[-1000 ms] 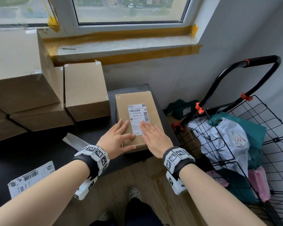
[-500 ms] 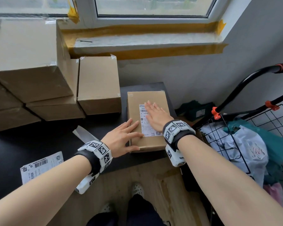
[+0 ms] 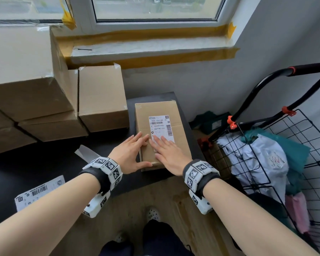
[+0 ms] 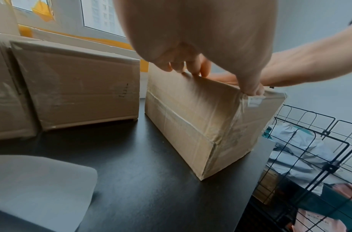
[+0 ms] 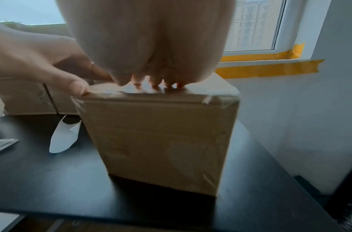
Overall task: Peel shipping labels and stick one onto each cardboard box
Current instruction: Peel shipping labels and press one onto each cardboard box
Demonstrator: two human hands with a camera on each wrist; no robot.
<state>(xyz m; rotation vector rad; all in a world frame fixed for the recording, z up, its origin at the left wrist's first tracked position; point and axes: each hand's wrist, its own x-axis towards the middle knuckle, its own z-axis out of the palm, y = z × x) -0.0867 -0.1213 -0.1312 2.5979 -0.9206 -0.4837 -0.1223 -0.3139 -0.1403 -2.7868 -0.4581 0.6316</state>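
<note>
Shipping label (image 3: 161,130) lies stuck on top of small cardboard box (image 3: 175,145) at worktop (image 3: 50,163) right end, right hand (image 3: 167,154) flat smoothing it, left hand (image 3: 129,156) spread steadying; stacked boxes (image 3: 100,97) appear unlabelled, spare label (image 3: 39,191) waiting.

Both forearms are stretched forward. The left hand (image 3: 129,156) and right hand (image 3: 167,154) are laid flat side by side, fingers (image 3: 160,140) extended, thumbs spread.
</note>
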